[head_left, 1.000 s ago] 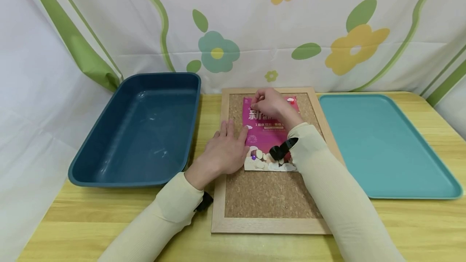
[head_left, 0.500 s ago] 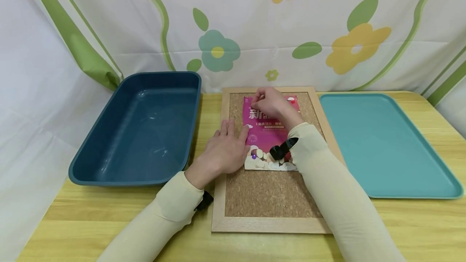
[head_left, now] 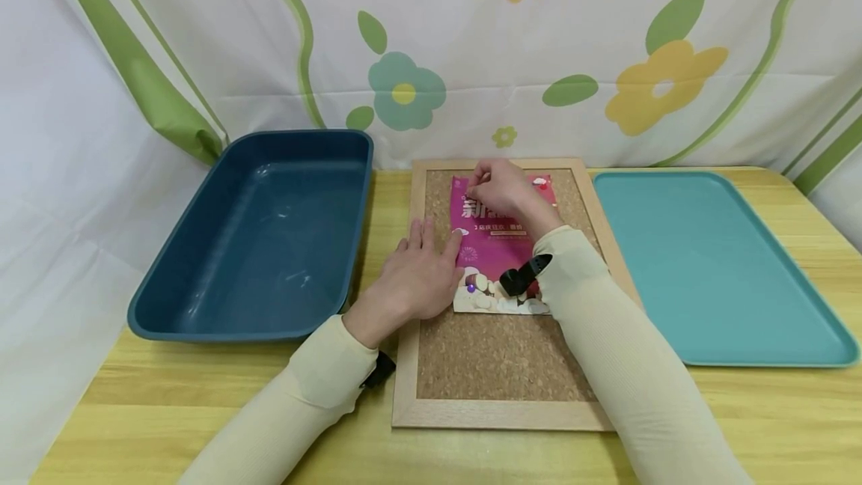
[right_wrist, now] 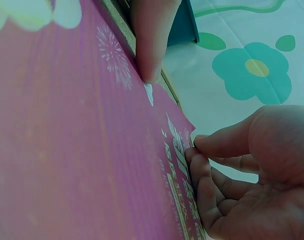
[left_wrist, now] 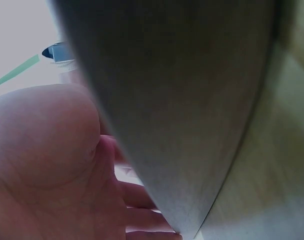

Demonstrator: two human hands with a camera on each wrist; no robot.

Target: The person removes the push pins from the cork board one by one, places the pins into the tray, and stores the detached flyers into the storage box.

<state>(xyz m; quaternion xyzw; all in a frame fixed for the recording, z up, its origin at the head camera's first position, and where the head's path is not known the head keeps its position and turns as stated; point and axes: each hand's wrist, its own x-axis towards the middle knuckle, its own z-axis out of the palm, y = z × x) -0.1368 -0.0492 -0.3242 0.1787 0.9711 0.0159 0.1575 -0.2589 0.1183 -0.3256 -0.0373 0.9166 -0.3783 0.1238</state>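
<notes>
A pink-purple poster (head_left: pixel 498 253) with white lettering lies on a wood-framed cork board (head_left: pixel 498 361). My left hand (head_left: pixel 420 275) rests flat across the board's left frame, fingers extended, its thumb on the poster's left edge. Over the poster's upper left part, my right hand (head_left: pixel 505 187) has thumb and forefinger pinched together. A small dark pin-like piece (right_wrist: pixel 195 143) shows at those fingertips in the right wrist view; most of it is hidden. In the left wrist view, the left palm (left_wrist: pixel 47 145) hangs beside the frame's side edge (left_wrist: pixel 177 130).
A deep dark-blue tub (head_left: pixel 249 331) stands left of the board. To the right lies a flat teal tray (head_left: pixel 727 268), close to the frame. Behind the wooden table (head_left: pixel 168 410) hangs a white curtain (head_left: pixel 471 36) with flower prints.
The head view has shifted very slightly, so the scene sits a little higher. Both hands keep the same places on the poster and board.
</notes>
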